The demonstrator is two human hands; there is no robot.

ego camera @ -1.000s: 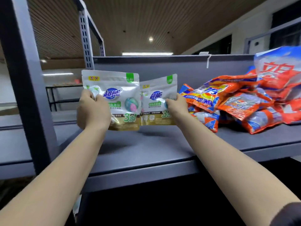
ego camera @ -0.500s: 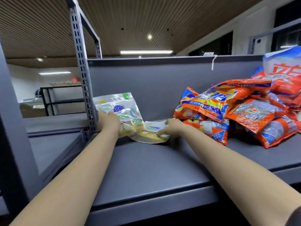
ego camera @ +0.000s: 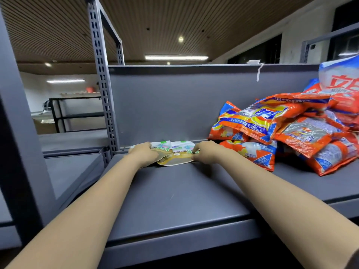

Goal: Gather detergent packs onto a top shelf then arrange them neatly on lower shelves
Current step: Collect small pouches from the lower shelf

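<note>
Two white-and-gold detergent pouches lie flat, side by side, at the back of the grey top shelf (ego camera: 174,193), against its back panel. My left hand (ego camera: 144,154) lies over the left pouch (ego camera: 164,145) with fingers curled on it. My right hand (ego camera: 206,152) pinches the right edge of the right pouch (ego camera: 179,156). The left pouch's gold bottom edge overlaps the right pouch a little. Most of the left pouch is hidden under my hand.
A heap of orange detergent packs (ego camera: 272,129) fills the shelf's right side, with a large blue-and-white bag (ego camera: 342,80) on top. A perforated upright post (ego camera: 101,74) stands left of the pouches. Beyond it sits a neighbouring grey shelf (ego camera: 73,171).
Both pouches were held upright in the air a second ago. They have come down and now lie flat at the back of the shelf, with my hands stretched further forward.
</note>
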